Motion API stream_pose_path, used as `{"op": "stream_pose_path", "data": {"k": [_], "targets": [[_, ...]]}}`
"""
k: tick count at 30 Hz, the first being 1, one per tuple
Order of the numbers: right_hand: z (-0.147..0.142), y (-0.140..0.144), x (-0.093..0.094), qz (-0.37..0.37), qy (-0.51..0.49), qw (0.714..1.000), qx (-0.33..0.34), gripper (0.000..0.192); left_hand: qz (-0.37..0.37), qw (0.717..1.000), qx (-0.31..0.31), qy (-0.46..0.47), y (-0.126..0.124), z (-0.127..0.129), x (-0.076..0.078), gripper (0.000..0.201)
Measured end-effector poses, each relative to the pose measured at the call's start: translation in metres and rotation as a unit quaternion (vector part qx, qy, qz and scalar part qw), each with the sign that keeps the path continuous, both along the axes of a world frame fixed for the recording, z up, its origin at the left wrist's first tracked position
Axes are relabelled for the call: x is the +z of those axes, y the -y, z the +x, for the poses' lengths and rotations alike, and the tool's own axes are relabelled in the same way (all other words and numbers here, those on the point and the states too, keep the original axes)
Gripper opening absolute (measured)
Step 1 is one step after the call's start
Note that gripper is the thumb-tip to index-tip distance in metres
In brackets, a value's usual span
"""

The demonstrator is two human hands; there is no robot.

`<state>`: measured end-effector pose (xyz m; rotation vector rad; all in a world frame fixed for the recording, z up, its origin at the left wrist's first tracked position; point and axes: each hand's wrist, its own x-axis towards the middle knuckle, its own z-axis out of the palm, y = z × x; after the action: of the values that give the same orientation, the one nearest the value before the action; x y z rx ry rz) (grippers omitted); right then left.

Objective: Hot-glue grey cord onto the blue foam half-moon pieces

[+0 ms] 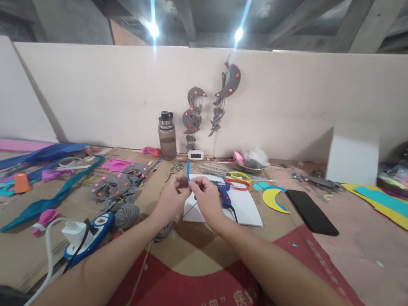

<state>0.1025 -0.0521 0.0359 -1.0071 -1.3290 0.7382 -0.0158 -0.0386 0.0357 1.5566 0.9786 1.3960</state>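
In the head view my left hand [172, 197] and my right hand [205, 198] meet in front of me, their fingertips pinched together. A narrow blue strip [188, 167] stands up from between the fingers, its lower end hidden by them. Beneath and beside my right hand lies a white board [247, 211], with a blue glue gun [224, 195] on it. A ball of grey yarn [127, 215] sits to the left of my left forearm. Grey felt crescents with pink and orange dots [117, 185] are heaped behind the yarn.
A blue-and-white power strip [94, 236] with a cable is at the left front. Behind stand a water bottle [167, 137] and a small white clock [195, 155]. To the right are scissors [238, 180], a yellow crescent [273, 199] and a black phone [312, 211]. Teal fabric [47, 201] lies left.
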Motion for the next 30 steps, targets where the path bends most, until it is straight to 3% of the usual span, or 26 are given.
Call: {"op": "stream_pose_path", "data": {"k": [5, 11, 22, 30], "targets": [[-0.001, 0.003, 0.001, 0.025, 0.033, 0.999, -0.008, 0.019, -0.047, 0.999, -0.009, 0.012, 0.004, 0.002, 0.004, 0.024], [0.001, 0.002, -0.001, 0.066, 0.089, 0.994, -0.022, 0.021, -0.131, 0.979, -0.064, 0.143, 0.008, 0.004, 0.008, 0.02], [0.003, -0.002, -0.004, 0.044, 0.054, 0.997, -0.021, 0.018, -0.133, 0.963, -0.098, 0.212, 0.004, 0.002, 0.007, 0.021], [0.0, 0.0, -0.004, 0.02, 0.034, 0.999, 0.033, 0.017, -0.125, 0.965, -0.035, 0.228, -0.006, -0.008, 0.011, 0.018]]}}
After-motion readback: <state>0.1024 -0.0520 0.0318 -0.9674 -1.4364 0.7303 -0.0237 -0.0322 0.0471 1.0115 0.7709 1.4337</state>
